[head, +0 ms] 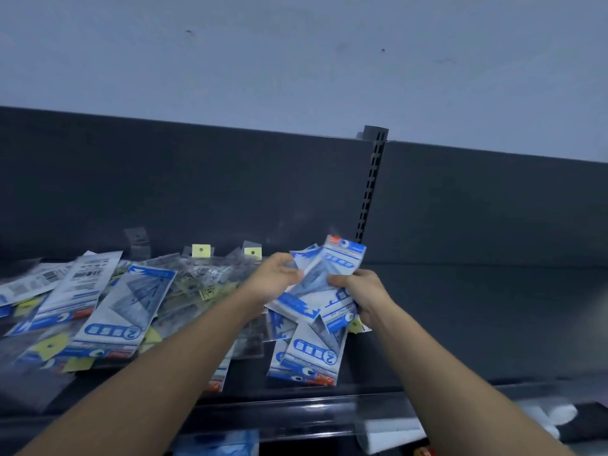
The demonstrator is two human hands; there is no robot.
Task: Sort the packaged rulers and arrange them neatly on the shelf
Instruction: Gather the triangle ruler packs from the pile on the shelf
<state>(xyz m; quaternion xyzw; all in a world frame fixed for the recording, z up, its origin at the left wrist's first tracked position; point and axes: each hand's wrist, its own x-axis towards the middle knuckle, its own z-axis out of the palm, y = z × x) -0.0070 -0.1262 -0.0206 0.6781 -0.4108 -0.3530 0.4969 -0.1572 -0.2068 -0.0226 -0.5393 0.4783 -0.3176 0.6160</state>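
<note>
Many ruler packs (125, 311) on dark shelf (477, 324)

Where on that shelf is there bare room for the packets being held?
The shelf is bare right of the right hand, past the slotted upright. Left of the left hand, loose packets overlap everywhere; another stack lies beneath the held packets.

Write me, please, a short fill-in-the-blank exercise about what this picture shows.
The left hand and the right hand together grip a bundle of packs printed white and ____.
The big loose heap of packs lies to the ____ of both hands.
The two square tabs standing behind that heap are ____.
Missing words: blue; left; yellow.
</note>
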